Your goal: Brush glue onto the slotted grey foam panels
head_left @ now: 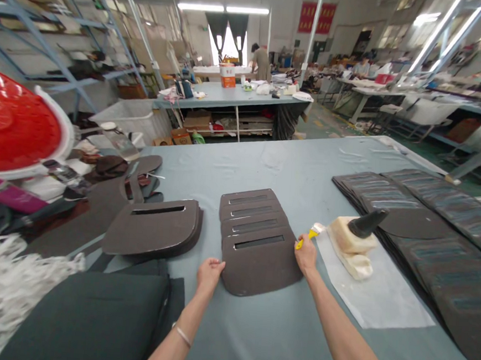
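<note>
Dark-brown, slotted, leather-like panels point(259, 262) lie overlapped, central on the blue-topped bench point(283, 167).
Left grip point(210, 274) pinches their eight o'clock edge; right grip point(306, 257), at three o'clock, holds a yellow-handled, white-bristled brush point(312, 232). Uneven tugging could skew the overlap; stray bristles could smear them.

Brown slotted panels point(258, 269) look smooth, matt, leather-like. Brush point(313, 233) handle: glossy yellow plastic. Desk point(249, 330) covering is smooth, faintly wrinkled. White sheet point(393, 303) looks thin, slightly shiny. Red disc point(12, 120): glossy, plastic-looking.
</note>
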`<action>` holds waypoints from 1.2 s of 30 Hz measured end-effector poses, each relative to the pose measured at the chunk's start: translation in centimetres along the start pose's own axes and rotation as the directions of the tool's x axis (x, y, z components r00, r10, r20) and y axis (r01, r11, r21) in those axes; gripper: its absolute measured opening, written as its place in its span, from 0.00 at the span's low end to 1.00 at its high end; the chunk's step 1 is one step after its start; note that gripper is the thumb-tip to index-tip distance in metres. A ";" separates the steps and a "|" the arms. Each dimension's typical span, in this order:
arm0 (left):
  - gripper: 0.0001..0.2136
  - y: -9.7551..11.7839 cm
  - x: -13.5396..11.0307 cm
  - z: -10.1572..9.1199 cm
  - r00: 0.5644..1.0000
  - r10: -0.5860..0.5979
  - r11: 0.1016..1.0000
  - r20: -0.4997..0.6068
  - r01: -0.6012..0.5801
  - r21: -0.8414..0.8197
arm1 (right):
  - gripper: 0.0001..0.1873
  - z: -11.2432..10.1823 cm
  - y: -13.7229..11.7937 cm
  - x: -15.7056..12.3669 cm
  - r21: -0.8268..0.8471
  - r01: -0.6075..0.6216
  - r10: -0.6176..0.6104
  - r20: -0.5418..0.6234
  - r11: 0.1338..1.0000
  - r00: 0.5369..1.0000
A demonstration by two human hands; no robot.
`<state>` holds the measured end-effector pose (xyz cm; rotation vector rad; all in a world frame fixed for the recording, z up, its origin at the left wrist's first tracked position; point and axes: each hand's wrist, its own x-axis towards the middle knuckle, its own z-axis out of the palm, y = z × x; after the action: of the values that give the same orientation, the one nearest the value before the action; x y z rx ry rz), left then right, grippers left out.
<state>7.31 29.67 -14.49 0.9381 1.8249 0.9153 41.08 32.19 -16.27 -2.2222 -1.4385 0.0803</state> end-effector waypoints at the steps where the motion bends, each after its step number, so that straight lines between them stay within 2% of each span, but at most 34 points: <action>1: 0.14 -0.2 0.1 0.0 1.000 -0.001 1.000 -0.005 0.001 0.016 | 0.07 0.0 0.0 0.1 -0.011 -0.006 0.006 0.012 1.000 1.000; 8: 0.08 -1.3 1.2 0.4 0.999 0.012 0.991 -0.046 -0.006 0.130 | 0.08 0.2 0.0 0.6 -0.085 -0.022 0.030 0.097 0.996 0.995; 15: 0.07 -2.0 1.8 0.7 0.999 -0.010 0.980 -0.046 0.019 0.200 | 0.10 0.2 -0.1 0.8 -0.132 -0.012 0.027 0.107 0.991 0.994; 36: 0.10 -1.0 1.4 0.4 0.996 -0.042 0.942 -0.079 0.066 0.330 | 0.09 -0.6 -1.3 0.4 -0.217 -0.033 0.063 0.132 0.976 0.989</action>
<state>7.01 30.51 -16.00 1.0650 2.0977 0.6218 40.32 32.77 -15.14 -2.4700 -1.5300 0.1014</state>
